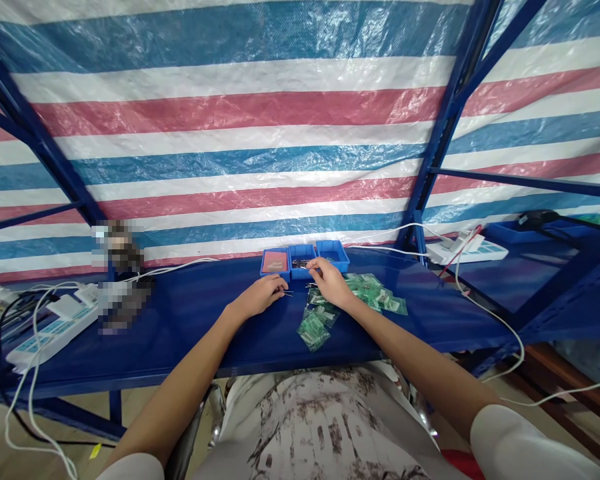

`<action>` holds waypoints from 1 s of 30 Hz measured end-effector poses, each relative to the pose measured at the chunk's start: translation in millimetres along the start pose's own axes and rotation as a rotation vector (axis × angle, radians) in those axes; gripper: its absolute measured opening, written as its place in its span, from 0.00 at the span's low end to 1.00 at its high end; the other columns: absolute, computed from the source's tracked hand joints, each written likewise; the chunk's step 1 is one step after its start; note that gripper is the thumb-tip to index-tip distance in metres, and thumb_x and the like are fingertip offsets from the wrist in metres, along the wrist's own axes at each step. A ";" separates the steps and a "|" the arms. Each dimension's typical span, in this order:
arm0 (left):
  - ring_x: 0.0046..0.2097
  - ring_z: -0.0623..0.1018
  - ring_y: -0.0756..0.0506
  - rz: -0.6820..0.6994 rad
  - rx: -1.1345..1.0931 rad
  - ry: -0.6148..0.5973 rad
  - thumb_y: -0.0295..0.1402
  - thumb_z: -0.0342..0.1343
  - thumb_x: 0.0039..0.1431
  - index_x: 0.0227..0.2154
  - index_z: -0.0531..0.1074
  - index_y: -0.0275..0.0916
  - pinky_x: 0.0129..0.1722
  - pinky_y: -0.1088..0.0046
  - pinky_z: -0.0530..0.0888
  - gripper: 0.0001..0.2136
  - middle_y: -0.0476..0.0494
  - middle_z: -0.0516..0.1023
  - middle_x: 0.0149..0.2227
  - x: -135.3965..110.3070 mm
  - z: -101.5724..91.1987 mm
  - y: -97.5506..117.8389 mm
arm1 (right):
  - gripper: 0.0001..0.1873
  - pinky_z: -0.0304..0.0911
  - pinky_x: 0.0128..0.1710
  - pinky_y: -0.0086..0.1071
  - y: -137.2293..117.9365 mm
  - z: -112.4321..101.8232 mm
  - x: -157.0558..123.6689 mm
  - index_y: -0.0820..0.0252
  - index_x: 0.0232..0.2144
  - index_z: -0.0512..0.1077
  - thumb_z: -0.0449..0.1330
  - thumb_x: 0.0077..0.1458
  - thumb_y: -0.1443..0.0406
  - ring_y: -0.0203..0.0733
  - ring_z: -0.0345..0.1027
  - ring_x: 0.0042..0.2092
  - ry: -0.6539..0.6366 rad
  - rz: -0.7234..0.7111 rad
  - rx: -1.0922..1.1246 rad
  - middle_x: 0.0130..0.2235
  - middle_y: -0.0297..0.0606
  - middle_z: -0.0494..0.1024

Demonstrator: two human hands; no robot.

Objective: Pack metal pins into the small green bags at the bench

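A striped sheet (250, 110) spans the upper frame behind blue posts (444, 127); white power strips (63, 328) lie at left and right, a yellow scrap (95, 451) at lower left.

Bench surface (180, 327) showing deep blue. Bins (333, 252) at back edge showing brighter blue, leftmost displaying pink piece (276, 257). Packets (373, 288) toward front edge showing green. Sheet (260, 160) beyond back edge repeating blue, white, red stripes.

Thin piece (289, 293) in left hand (266, 293) too small to identify; right hand (329, 279) partly hides middle tray (299, 274)
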State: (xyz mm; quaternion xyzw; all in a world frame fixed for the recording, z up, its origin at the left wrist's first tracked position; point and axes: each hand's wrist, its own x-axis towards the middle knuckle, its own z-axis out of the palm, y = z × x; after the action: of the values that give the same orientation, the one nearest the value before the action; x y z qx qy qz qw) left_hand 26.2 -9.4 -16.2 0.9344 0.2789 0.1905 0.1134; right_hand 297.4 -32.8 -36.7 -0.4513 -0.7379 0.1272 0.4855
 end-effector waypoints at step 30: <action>0.44 0.82 0.42 -0.019 0.052 -0.009 0.31 0.54 0.72 0.47 0.79 0.40 0.45 0.69 0.75 0.09 0.40 0.83 0.45 1.1 -5.8 1.6 | 0.11 0.68 0.42 0.41 0.3 -0.4 0.1 0.55 0.46 0.74 0.52 0.70 0.61 0.48 0.73 0.39 -0.015 0.025 -0.015 0.47 0.45 0.80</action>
State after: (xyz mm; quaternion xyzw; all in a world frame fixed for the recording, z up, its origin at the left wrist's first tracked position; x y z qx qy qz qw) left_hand 25.3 -9.6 -10.1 0.9352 0.2921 0.1778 0.0919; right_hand 297.9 -32.7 -36.7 -0.4632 -0.7366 0.1313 0.4750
